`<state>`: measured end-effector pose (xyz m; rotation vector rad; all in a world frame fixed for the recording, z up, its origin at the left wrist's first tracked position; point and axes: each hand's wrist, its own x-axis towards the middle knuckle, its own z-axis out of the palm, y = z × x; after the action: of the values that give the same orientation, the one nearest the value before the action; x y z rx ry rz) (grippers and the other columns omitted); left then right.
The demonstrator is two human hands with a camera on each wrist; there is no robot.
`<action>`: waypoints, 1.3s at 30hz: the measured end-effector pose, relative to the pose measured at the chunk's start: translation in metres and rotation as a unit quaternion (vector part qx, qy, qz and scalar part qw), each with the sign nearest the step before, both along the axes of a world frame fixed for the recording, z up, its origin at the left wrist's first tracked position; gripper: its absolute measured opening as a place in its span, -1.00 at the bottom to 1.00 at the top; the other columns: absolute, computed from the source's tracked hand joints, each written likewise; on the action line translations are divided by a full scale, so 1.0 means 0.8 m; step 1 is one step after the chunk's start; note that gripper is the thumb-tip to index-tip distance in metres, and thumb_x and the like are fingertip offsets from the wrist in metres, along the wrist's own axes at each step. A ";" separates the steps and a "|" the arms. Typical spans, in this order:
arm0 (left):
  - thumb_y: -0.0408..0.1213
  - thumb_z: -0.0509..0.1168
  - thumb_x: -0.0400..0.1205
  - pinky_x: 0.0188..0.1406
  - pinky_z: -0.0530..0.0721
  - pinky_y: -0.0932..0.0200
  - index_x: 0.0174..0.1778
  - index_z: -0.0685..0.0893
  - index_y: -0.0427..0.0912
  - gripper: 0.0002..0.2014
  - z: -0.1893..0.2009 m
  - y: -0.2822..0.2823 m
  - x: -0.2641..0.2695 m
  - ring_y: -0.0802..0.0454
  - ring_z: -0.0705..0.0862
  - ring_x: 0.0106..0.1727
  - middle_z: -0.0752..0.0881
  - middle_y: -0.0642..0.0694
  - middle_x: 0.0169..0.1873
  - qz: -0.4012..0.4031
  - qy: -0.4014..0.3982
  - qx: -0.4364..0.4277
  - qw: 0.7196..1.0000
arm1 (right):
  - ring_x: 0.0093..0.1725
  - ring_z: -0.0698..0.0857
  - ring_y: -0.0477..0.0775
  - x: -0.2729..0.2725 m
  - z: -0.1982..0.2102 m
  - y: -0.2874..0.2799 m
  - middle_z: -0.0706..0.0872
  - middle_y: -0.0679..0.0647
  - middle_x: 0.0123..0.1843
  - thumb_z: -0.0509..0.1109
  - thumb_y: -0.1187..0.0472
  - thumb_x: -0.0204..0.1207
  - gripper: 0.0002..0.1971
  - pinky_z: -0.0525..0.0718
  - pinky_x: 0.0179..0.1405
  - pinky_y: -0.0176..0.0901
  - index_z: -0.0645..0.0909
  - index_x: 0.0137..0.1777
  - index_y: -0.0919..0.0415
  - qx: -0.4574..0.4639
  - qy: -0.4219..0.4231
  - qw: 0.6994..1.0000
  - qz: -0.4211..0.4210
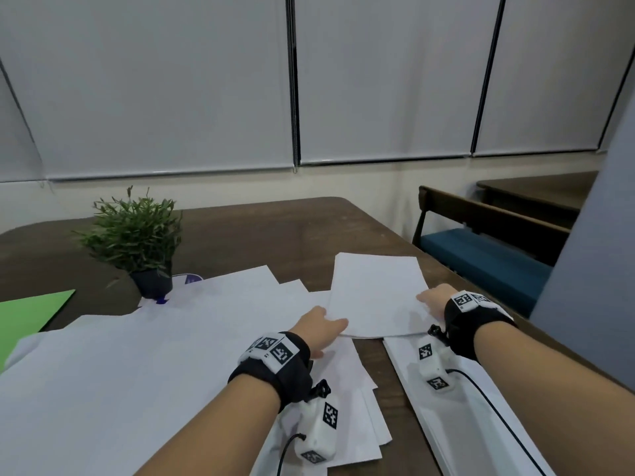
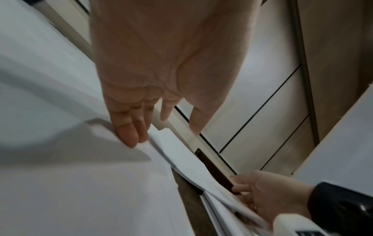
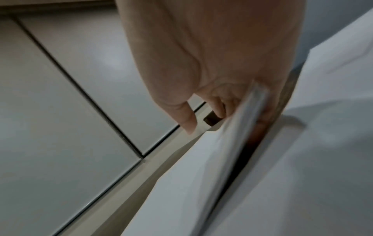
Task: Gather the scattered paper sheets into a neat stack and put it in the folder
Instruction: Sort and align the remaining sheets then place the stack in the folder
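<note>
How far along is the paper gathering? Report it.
Early. Both hands, left hand and right hand, hold a small lifted bundle of white paper sheets. Most loose white sheets remain spread over the brown table. The green folder lies untouched at far left.

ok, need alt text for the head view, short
Two hands, left hand and right hand, hold a small stack of white paper by its near corners, lifted off a brown table. More loose sheets cover the table to the left; a green folder lies at the far left and a potted plant stands behind the sheets.
</note>
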<state>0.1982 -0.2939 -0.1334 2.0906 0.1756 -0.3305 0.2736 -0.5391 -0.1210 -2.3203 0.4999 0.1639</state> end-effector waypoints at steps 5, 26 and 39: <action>-0.03 0.29 0.62 -0.15 0.56 0.15 0.16 0.54 -0.14 -0.69 0.026 0.068 -0.034 -0.10 0.56 0.00 0.55 -0.13 0.06 0.046 -0.021 0.029 0.998 | 0.43 0.52 0.25 -0.038 0.027 0.047 0.53 0.21 0.47 0.40 0.12 0.56 -0.49 0.49 0.39 -0.02 0.46 0.48 0.27 -0.002 -0.067 0.997 0.041; 0.35 0.27 0.48 0.34 0.51 0.12 0.38 0.54 -0.24 -0.22 0.012 0.319 -0.262 -0.14 0.56 0.37 0.61 -0.17 0.35 0.133 0.066 0.290 0.946 | 0.02 0.49 0.00 -0.285 0.020 0.324 0.53 0.13 0.33 0.20 -0.33 0.57 -0.22 0.38 0.28 -0.10 0.20 0.63 0.16 -0.149 0.100 0.904 0.389; -0.27 0.49 0.43 0.22 0.50 0.10 0.27 0.50 -0.31 -0.47 0.016 0.348 -0.267 -0.19 0.58 0.27 0.63 -0.24 0.21 0.177 -0.122 0.256 0.943 | 0.50 0.44 0.09 -0.273 0.021 0.302 0.41 0.09 0.55 0.49 -0.11 0.47 -0.32 0.37 0.42 -0.14 0.38 0.53 0.08 -0.027 -0.048 0.952 0.300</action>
<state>-0.0156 -0.0156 -0.1206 2.5279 0.5261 0.2179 0.0553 -0.2974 -0.1044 -2.4542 -0.2685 0.3245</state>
